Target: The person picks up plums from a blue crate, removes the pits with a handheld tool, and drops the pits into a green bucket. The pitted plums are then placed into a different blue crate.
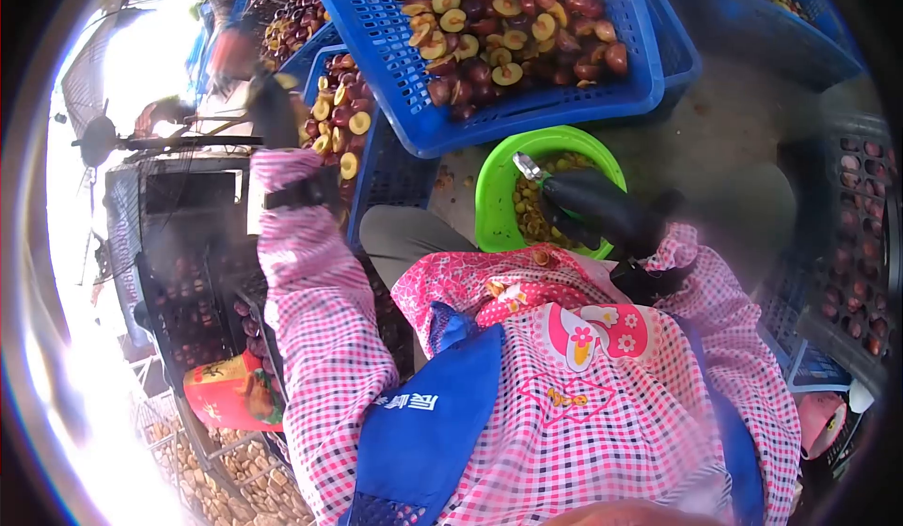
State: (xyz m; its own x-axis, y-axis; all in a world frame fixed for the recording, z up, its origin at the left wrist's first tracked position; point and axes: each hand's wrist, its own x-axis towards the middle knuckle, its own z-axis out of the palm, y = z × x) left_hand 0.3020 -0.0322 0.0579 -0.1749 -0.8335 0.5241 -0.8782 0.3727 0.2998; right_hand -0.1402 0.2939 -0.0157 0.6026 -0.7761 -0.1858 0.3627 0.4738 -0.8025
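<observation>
Halved plums (508,74) lie heaped in the large blue crate (381,75) just beyond the green tub (493,192), well clear of our right hand (607,208), and more of them fill the smaller blue crate (390,188) to the left of the tub, beside our left hand (274,114). Our right hand, in a black glove, is over the tub with its fingers closed around a metal-tipped tool (528,165), whose shiny end points away from us above the tub's far side. Our left hand, also gloved in black, reaches out beyond and to the left of the tub; it is blurred, so we cannot tell how far its fingers are open or whether they hold anything. We count one tub, one tool that we can make out, and two gloved hands; the plum halves are too many to number. Inside the tub we see a heap of yellowish-brown pieces (527,208), also past counting. Well to the right of the tub we have one dark crate (894,235) of whole reddish fruit (849,183). Left of the tub and closer to us there is one red-and-yellow packet (230,392), and nearer still, many tan pieces (246,460) lie heaped, too numerous to count.
</observation>
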